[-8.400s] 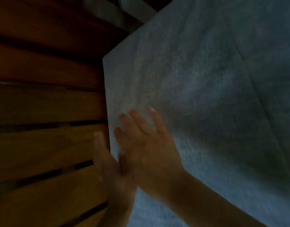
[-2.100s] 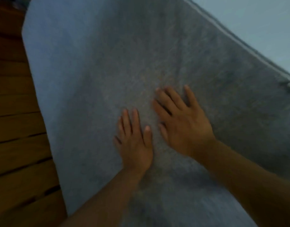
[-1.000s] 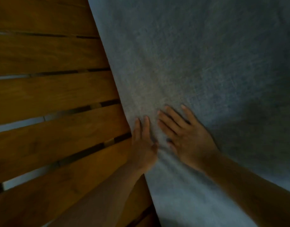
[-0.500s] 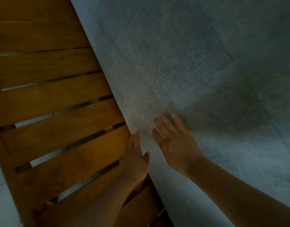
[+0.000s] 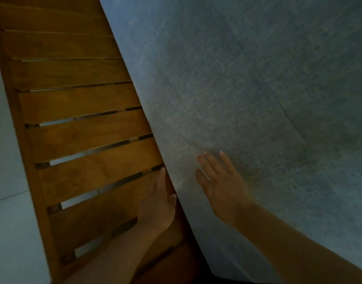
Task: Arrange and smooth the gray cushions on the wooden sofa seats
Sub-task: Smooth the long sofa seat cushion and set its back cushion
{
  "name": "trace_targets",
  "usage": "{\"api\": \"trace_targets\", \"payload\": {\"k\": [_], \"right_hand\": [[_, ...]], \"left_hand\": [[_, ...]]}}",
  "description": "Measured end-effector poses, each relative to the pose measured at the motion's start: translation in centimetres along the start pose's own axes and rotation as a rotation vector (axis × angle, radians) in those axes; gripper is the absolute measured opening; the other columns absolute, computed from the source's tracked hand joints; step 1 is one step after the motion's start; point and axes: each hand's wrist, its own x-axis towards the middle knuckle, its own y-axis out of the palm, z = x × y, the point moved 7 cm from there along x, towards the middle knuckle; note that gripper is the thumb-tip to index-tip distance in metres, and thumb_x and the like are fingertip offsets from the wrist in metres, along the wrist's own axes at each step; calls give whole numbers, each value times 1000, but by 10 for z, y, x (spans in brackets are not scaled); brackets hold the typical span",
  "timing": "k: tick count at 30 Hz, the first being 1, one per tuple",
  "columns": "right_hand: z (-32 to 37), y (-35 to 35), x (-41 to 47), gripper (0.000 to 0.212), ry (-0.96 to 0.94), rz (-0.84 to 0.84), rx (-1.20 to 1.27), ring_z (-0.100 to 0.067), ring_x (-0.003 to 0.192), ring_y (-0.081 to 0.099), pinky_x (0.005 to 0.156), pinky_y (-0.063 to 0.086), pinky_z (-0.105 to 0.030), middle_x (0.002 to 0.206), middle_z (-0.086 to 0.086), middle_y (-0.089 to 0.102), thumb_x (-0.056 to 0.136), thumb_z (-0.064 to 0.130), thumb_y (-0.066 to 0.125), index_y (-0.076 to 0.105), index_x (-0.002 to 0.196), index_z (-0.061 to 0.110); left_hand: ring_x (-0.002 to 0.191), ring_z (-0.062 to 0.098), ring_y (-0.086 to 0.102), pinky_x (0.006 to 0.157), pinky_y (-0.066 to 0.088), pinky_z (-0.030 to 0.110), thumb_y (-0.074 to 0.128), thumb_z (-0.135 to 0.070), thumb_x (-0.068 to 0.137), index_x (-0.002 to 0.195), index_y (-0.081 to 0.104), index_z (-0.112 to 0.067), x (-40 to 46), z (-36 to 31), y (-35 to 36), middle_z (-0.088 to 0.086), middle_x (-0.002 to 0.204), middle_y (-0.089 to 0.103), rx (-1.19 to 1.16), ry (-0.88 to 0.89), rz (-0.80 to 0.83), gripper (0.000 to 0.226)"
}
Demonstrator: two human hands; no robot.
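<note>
Your right hand (image 5: 221, 187) lies flat on the gray cushion (image 5: 247, 89), fingers straight. Your left hand (image 5: 158, 203) is open too, fingers extended along the cushion's left edge over the wooden seat slats (image 5: 83, 128). Hands near, not touching. Pale floor (image 5: 10, 232) at far left.

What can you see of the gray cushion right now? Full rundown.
The gray cushion fills the right and upper part of the view, its far and right edges cut off by the frame. It looks like woven fabric with a visible crosshatch weave. A faint straight seam or crease runs diagonally across its right side. Its long left edge lies diagonally over the wooden slats. The right hand lies flat on it, fingers straight. The left hand is at its edge, over the slats; contact is unclear.
</note>
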Motion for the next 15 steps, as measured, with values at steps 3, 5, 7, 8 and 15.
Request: {"api": "trace_targets", "payload": {"k": [3,5,7,8,15], "right_hand": [[12,8,14,53,-1,25,-7,-35,133,41,112,20,-55,139,-21,48,75,28,49,64,121,7],[18,15,24,59,2,18,-47,-36,142,25,113,5,-54,150,-23,32,82,26,36,51,135,7],[23,24,32,59,-39,24,-130,-36,146,-5,111,-12,-53,158,-22,0,94,26,25,21,149,6],[25,28,36,58,-59,19,-144,-35,145,-14,109,-17,-53,157,-21,-11,98,27,25,11,151,6],[22,58,48,62,6,19,-110,-38,143,20,116,3,-55,151,-27,25,84,24,42,41,142,4]], "left_hand": [[146,10,5,113,9,24,41,-30,101,151,-11,-27,8,12,-1,-8,160,-1,-10,10,10,71],[145,9,6,113,10,24,42,-28,101,152,-8,-28,17,20,1,-9,160,0,-19,33,1,71],[146,9,6,114,12,27,42,-28,101,152,-7,-30,26,28,7,-9,160,1,-35,43,8,71],[146,9,5,115,11,31,42,-29,101,151,-8,-31,30,34,12,-9,160,0,-46,40,18,71],[144,10,11,114,18,33,38,-33,102,150,-7,-35,47,44,30,-11,159,5,-62,78,16,66]]}}
